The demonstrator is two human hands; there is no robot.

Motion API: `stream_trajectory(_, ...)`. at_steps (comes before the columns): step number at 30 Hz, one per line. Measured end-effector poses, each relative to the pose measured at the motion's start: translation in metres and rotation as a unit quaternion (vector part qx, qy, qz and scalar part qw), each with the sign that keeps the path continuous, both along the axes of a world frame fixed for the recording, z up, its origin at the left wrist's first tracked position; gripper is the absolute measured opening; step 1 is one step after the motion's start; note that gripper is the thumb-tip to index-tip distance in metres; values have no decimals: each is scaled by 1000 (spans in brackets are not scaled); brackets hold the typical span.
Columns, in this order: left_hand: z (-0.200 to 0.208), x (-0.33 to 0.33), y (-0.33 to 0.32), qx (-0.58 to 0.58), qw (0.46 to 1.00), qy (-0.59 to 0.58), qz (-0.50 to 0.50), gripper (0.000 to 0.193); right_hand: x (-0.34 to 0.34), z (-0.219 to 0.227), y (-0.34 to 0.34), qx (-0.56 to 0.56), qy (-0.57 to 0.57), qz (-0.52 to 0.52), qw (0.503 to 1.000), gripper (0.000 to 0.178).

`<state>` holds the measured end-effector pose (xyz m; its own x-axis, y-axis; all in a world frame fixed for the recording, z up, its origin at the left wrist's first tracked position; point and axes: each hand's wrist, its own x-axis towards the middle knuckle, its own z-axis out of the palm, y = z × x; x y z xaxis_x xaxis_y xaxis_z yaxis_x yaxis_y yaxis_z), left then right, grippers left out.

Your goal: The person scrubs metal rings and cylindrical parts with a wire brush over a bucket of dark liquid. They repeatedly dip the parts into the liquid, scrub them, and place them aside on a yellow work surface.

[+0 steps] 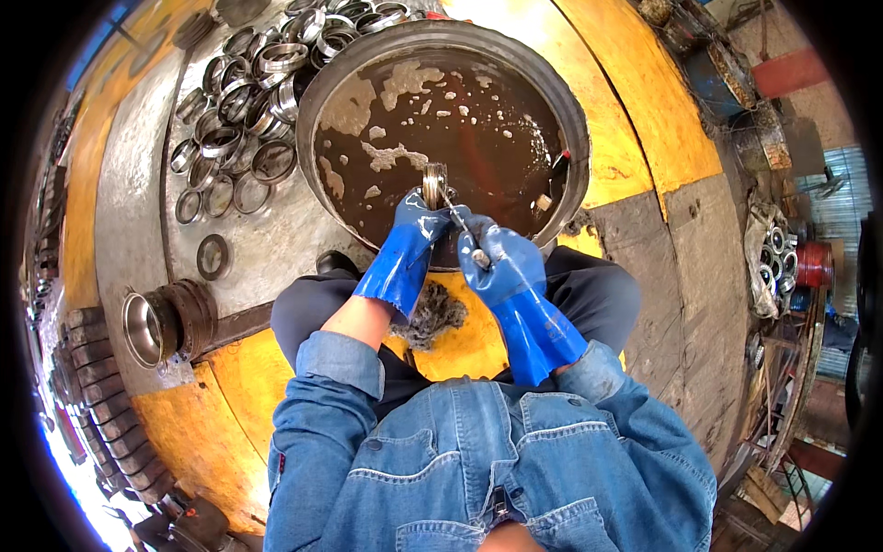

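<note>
My left hand (412,230), in a blue rubber glove, is closed around a small shiny metal ring (435,182) held over the near edge of a wide round tub (578,129). In my right hand (509,262), gloved the same way, is a thin tool with a slim metal shaft (455,210), and a pale end shows by the fingers. The shaft's tip meets or nearly meets the ring's right side; its exact shape is too small to make out. Dark liquid (460,156) with patches of foam fills the tub.
A heap of metal rings (248,110) lies left of the tub, with a single flat ring (213,257) nearer me. Stacked larger rings (184,317) stand at the left. Dark fibrous scrap (430,317) lies between my legs. A bag of rings (777,262) is far right.
</note>
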<state>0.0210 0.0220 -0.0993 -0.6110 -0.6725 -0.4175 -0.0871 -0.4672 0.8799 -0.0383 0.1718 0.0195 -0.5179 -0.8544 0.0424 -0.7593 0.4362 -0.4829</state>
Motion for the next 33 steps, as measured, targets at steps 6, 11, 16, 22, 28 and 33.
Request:
stream_trajectory(6, 6, 0, -3, 29, 999, -32, 0, 41, -6, -1, 2, 13, -10, 14, 1000, 27)
stream_trajectory(11, 5, 2, -1, 27, 999, -12, 20, 40, -10, 2, 0, 48, -6, 44, 998, 24)
stream_trajectory(16, -1, 2, -9, -55, 997, -37, -27, 35, -31, -18, -19, -76, -20, 31, 996, 20)
stream_trajectory(22, -13, 6, -12, -85, 995, -45, -20, 34, -24, -20, -15, -58, 19, 19, 998, 26)
stream_trajectory(28, 8, 6, -4, -19, 1000, -16, -9, 38, -50, -5, -56, -9, -65, -5, 998, 30)
stream_trajectory(33, -11, 3, -7, 3, 1000, -3, -11, 42, -36, -12, -26, -56, 5, -6, 998, 25)
